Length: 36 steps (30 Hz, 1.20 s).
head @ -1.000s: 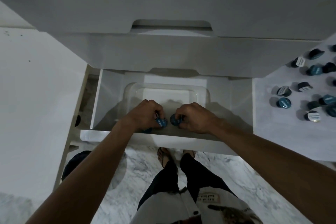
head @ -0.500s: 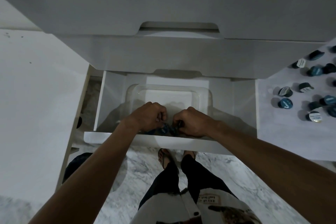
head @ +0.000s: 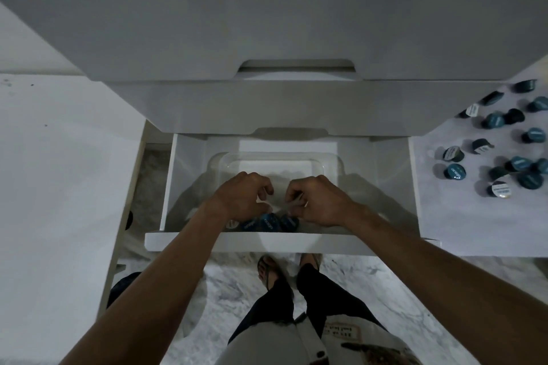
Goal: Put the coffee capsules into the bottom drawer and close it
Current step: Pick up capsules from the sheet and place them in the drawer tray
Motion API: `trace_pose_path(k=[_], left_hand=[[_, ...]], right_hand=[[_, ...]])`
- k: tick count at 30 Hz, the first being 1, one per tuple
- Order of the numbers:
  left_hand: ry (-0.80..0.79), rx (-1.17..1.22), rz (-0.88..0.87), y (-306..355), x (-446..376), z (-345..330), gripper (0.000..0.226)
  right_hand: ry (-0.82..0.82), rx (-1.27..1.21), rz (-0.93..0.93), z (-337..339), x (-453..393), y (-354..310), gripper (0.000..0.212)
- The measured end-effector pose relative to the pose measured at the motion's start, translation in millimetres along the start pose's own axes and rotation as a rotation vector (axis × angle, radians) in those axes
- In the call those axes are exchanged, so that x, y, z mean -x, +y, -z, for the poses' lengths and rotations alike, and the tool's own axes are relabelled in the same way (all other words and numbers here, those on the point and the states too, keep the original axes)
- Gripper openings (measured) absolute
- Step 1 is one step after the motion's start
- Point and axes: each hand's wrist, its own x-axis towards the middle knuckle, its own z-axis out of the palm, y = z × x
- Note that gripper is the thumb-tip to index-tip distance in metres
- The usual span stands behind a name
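Note:
The white bottom drawer (head: 249, 241) is pulled out below me, with a clear plastic tub (head: 278, 158) inside it. Several blue coffee capsules (head: 268, 222) lie in the tub's near end, partly hidden by the drawer front. My left hand (head: 240, 198) and my right hand (head: 320, 201) hover side by side just above them, fingers loosely curled and empty. More dark and blue capsules (head: 453, 171) are scattered on the white counter at the right.
Two closed white drawer fronts (head: 267, 107) jut out above the open drawer. A white counter (head: 59, 172) lies at the left. My legs and sandalled feet (head: 269, 272) stand on the marble floor right in front of the drawer.
Both hands held a capsule one second ago, lowered them into the tub and let go. The capsules now lie in the tub and the hands have risen slightly, empty.

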Motion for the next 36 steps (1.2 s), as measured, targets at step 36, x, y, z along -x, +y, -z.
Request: trace_pose_path(k=[36], left_hand=[[0.756, 0.592, -0.228, 411.8, -63.6, -174.2, 0.026]], right_hand=[[1.195, -0.474, -0.101, 181.8, 329.8, 235.7, 0.032]])
